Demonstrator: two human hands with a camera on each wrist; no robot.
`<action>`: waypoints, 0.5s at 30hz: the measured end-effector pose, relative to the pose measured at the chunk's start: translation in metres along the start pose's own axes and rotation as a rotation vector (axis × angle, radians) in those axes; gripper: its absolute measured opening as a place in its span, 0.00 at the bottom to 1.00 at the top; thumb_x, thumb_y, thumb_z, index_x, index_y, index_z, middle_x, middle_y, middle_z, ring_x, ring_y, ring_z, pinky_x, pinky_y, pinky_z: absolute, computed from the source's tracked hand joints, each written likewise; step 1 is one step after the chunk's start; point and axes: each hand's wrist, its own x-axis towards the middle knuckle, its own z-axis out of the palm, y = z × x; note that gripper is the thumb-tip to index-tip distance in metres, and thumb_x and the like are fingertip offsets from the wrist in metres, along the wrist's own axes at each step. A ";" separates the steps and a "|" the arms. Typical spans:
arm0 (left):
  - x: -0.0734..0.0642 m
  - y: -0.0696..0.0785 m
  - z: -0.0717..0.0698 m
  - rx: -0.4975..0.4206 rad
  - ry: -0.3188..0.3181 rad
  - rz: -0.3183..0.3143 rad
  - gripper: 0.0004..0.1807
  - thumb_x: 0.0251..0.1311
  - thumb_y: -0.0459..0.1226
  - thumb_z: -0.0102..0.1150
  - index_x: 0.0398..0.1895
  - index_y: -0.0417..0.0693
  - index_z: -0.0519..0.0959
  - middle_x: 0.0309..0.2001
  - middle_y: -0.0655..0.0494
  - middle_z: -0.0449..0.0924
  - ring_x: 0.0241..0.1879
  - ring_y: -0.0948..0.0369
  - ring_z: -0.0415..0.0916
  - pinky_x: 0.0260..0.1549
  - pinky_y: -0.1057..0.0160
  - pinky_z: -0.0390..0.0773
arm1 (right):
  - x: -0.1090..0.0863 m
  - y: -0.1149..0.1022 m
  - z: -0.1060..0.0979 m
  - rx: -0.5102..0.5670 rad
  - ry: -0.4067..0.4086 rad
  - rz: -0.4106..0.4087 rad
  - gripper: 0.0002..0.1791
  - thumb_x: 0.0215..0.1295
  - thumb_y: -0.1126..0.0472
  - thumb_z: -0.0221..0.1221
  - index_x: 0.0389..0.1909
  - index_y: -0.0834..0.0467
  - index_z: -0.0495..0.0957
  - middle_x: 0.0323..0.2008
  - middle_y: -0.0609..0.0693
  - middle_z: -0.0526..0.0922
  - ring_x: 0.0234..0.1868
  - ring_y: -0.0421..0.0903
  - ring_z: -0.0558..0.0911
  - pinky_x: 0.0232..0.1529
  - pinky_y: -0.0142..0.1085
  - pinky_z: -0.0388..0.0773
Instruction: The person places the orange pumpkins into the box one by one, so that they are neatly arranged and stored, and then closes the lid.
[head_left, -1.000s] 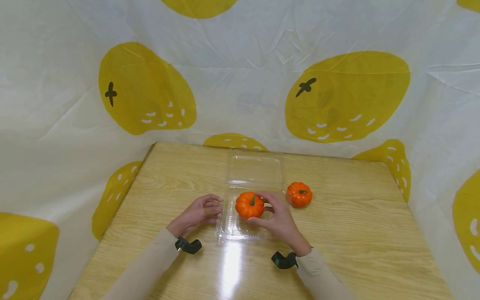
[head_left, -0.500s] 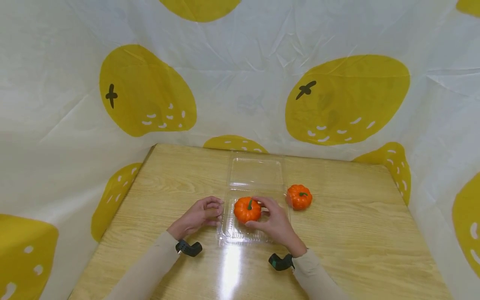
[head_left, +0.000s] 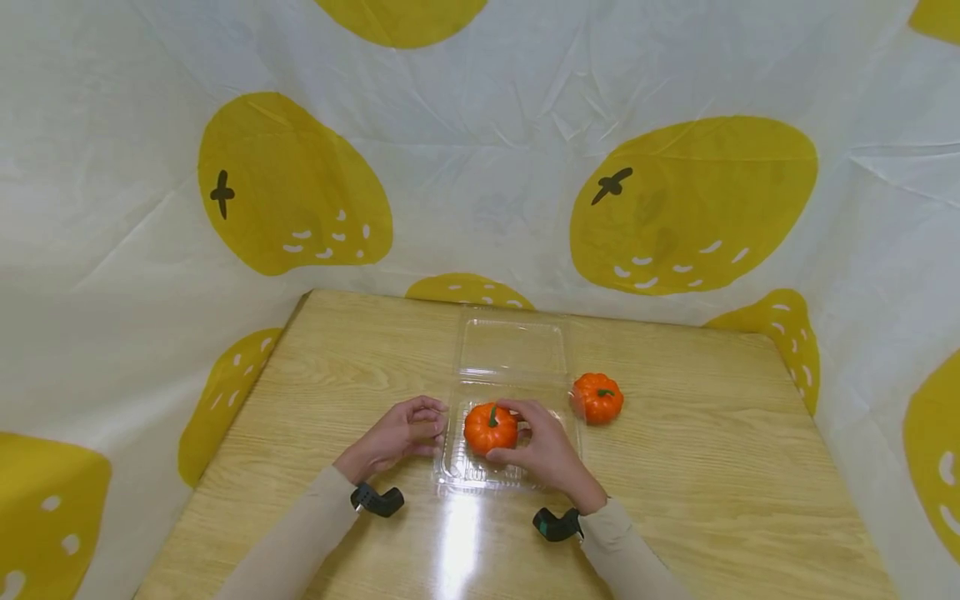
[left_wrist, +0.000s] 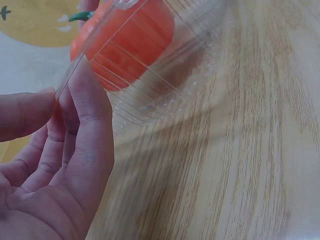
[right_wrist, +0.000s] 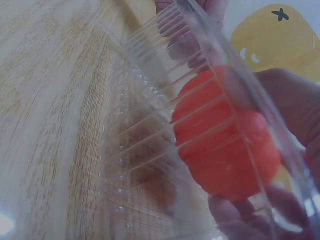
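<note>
A clear plastic clamshell box (head_left: 456, 475) lies with its lid (head_left: 513, 346) laid back toward the wall. My left hand (head_left: 397, 433) pinches the left rim of the box between thumb and fingers, as the left wrist view shows up close. In my right hand (head_left: 543, 450) is a small orange pumpkin (head_left: 486, 433) with a green stem, gripped from its right side and lowered within the box's walls. Through the ribbed clear wall in the right wrist view, the pumpkin (right_wrist: 225, 135) appears close over the box floor. A second orange pumpkin (head_left: 600, 400) sits on the table just right of the box.
The wooden table (head_left: 712, 467) reaches back to a white curtain (head_left: 480, 200) printed with yellow fruit, which also hangs along both sides. A bright light reflection shows on the table in front of the box.
My right hand has brought the pumpkin toward me, slightly left and down into the box. The left hand has stayed at the rim, and the second pumpkin has stayed put.
</note>
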 end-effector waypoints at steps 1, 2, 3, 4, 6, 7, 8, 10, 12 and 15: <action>0.000 0.000 0.000 -0.002 0.001 -0.002 0.21 0.69 0.28 0.60 0.62 0.37 0.68 0.41 0.58 0.78 0.40 0.60 0.80 0.40 0.62 0.89 | 0.000 0.000 0.000 0.000 -0.001 -0.003 0.41 0.47 0.57 0.82 0.65 0.53 0.77 0.60 0.53 0.80 0.58 0.52 0.82 0.52 0.37 0.88; 0.000 0.000 0.000 0.000 0.001 -0.003 0.21 0.69 0.28 0.60 0.62 0.37 0.68 0.41 0.58 0.77 0.40 0.60 0.80 0.40 0.62 0.89 | 0.000 0.001 0.000 -0.002 -0.004 0.001 0.41 0.46 0.57 0.82 0.65 0.53 0.77 0.60 0.53 0.80 0.58 0.52 0.82 0.52 0.38 0.88; 0.001 -0.001 0.000 0.001 0.002 -0.003 0.21 0.69 0.28 0.60 0.62 0.37 0.68 0.42 0.58 0.77 0.40 0.60 0.80 0.40 0.62 0.89 | 0.000 0.001 0.001 -0.008 -0.008 0.004 0.41 0.46 0.57 0.82 0.65 0.52 0.77 0.60 0.53 0.80 0.57 0.52 0.83 0.52 0.38 0.88; 0.001 -0.001 0.000 0.003 0.003 -0.004 0.21 0.69 0.28 0.60 0.62 0.37 0.68 0.42 0.58 0.77 0.40 0.60 0.80 0.40 0.62 0.89 | 0.000 0.002 0.001 -0.008 -0.012 0.009 0.41 0.46 0.56 0.82 0.65 0.52 0.77 0.60 0.53 0.80 0.56 0.52 0.83 0.52 0.38 0.88; 0.001 -0.001 0.001 0.006 0.008 -0.006 0.21 0.69 0.28 0.60 0.62 0.37 0.68 0.42 0.58 0.77 0.40 0.60 0.80 0.40 0.62 0.89 | 0.000 0.003 0.001 -0.015 -0.019 0.018 0.41 0.46 0.55 0.82 0.64 0.52 0.77 0.59 0.53 0.80 0.55 0.52 0.84 0.52 0.39 0.88; 0.001 -0.001 0.001 0.009 0.009 -0.006 0.21 0.69 0.28 0.61 0.62 0.37 0.68 0.42 0.57 0.77 0.40 0.60 0.80 0.40 0.62 0.89 | 0.000 0.004 0.002 -0.020 -0.022 0.021 0.41 0.46 0.55 0.82 0.64 0.52 0.78 0.59 0.53 0.80 0.54 0.52 0.84 0.52 0.40 0.88; 0.001 -0.001 0.001 0.012 0.011 -0.006 0.21 0.69 0.29 0.61 0.62 0.37 0.68 0.42 0.57 0.77 0.40 0.60 0.80 0.40 0.62 0.89 | 0.001 0.004 0.002 -0.024 -0.026 0.026 0.41 0.46 0.54 0.82 0.64 0.52 0.78 0.59 0.53 0.80 0.53 0.51 0.84 0.52 0.40 0.88; 0.001 0.000 0.001 0.012 0.014 -0.008 0.22 0.69 0.29 0.61 0.62 0.37 0.68 0.43 0.57 0.78 0.40 0.60 0.80 0.41 0.62 0.89 | 0.001 0.004 0.002 -0.027 -0.035 0.033 0.41 0.46 0.54 0.82 0.64 0.52 0.78 0.59 0.54 0.80 0.53 0.51 0.84 0.52 0.41 0.88; 0.001 0.000 0.002 0.013 0.016 -0.009 0.21 0.69 0.29 0.60 0.62 0.37 0.68 0.43 0.57 0.78 0.40 0.60 0.80 0.41 0.62 0.89 | 0.001 0.004 0.002 -0.035 -0.040 0.034 0.41 0.46 0.53 0.82 0.64 0.52 0.78 0.59 0.54 0.80 0.53 0.51 0.84 0.52 0.42 0.88; 0.001 0.001 0.002 0.012 0.017 -0.008 0.21 0.69 0.29 0.60 0.62 0.37 0.68 0.43 0.57 0.77 0.40 0.60 0.80 0.40 0.62 0.89 | 0.002 0.003 0.001 -0.041 -0.046 0.041 0.41 0.46 0.52 0.82 0.64 0.52 0.78 0.59 0.53 0.80 0.52 0.49 0.84 0.52 0.42 0.87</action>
